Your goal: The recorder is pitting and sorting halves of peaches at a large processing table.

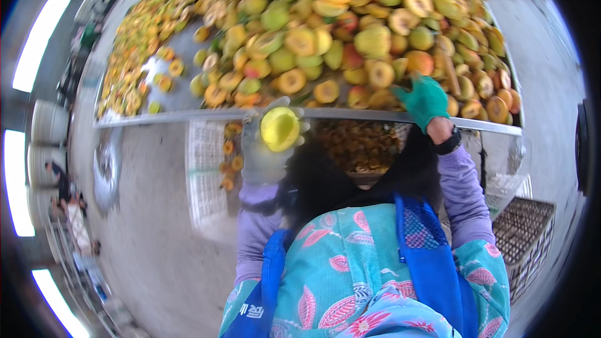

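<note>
My left hand (261,161), in a pale translucent glove, is held just in front of the metal table's near edge. Its fingers curl around a bright yellow, hollowed peach half (280,129), cut side up. At the table's edge, further right, my right hand (427,101) wears a green glove and is closed beside the fruit. What it grips, if anything, is hidden and blurred. Beyond both hands lies a large heap of peaches (275,15), many halved with yellow flesh. A brown stick-like thing (450,77) stands among the fruit near my right hand.
The metal table's rim (357,114) runs across in front of me. Below it stand a white crate (206,175) and a mass of brownish fruit pieces (360,144). A dark crate (523,231) is at my right. Pale tubs (47,141) line the far left.
</note>
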### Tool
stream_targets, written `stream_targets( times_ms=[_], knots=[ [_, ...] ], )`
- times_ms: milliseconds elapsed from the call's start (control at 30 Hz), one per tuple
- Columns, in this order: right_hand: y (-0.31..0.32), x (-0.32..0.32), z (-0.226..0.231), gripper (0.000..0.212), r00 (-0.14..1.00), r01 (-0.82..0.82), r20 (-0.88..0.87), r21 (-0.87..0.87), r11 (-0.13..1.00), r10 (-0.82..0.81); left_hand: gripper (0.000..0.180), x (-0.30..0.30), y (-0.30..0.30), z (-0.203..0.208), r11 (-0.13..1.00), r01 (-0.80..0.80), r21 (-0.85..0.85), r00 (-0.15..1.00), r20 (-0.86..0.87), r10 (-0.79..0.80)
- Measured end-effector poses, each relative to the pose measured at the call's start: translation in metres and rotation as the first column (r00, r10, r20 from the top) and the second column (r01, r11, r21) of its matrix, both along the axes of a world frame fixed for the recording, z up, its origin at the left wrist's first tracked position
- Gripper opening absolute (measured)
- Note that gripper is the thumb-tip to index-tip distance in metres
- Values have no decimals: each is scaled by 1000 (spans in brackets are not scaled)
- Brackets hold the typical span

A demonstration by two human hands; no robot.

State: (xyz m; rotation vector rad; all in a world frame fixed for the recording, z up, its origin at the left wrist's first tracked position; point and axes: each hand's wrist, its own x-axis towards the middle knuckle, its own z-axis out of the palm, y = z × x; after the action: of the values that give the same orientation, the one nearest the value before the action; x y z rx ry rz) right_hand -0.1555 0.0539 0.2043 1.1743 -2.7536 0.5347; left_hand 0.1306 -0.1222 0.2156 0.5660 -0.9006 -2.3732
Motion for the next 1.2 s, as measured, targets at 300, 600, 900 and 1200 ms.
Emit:
stream_targets(
  times_ms=[300,600,900,1200],
  knots=[
    [-6,-33,-5,14,631,351,743,-529,773,223,42,180,-86,-137,646,557,-522,-119,720,684],
    [14,-26,-1,16,858,310,512,-595,742,52,22,-27,-11,4,348,191,-918,824,343,451],
    [-1,-50,24,31,919,364,-83,-199,910,-386,26,-231,49,21,-289,486,-825,831,333,446],
    [41,-58,22,23,931,332,326,-569,753,-164,35,-177,25,34,413,309,-857,916,384,112]
  ],
)
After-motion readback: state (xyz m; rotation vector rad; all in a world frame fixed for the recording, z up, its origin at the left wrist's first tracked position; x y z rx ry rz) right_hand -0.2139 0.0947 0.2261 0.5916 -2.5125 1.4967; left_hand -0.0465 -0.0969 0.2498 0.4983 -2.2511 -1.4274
